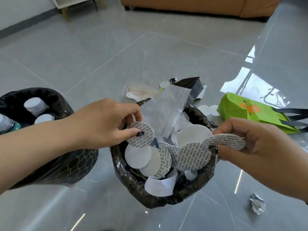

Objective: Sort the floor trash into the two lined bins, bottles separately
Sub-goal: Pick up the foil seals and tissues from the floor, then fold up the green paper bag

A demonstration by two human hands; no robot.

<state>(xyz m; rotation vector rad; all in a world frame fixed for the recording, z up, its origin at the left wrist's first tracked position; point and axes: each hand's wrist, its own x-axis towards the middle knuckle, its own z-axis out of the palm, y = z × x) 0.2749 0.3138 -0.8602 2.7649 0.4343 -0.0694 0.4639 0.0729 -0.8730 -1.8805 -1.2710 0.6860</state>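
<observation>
Discs of thin foam fill the middle bin (126,170), some plain white, some printed with rows of small grey writing that we cannot read. We pinch one printed disc (140,136) in our left hand (106,120), thumb on its face, just above the bin's contents. Our right hand (246,139) grasps a second printed disc (225,141) between thumb and fingers over the bin's right rim. A crinkled clear plastic pouch (166,107) stands up out of the same bin, which has a glossy black liner. To the left, the second bin (70,165), dark with a gold net pattern, holds bottles (35,105) with flat white tops. On the shiny grey tile floor (116,47) lie more wrappers (190,84), two white discs (208,110), a green paper bag (250,112) with black handles and an orange print, and a crumpled foil ball (256,203).
</observation>
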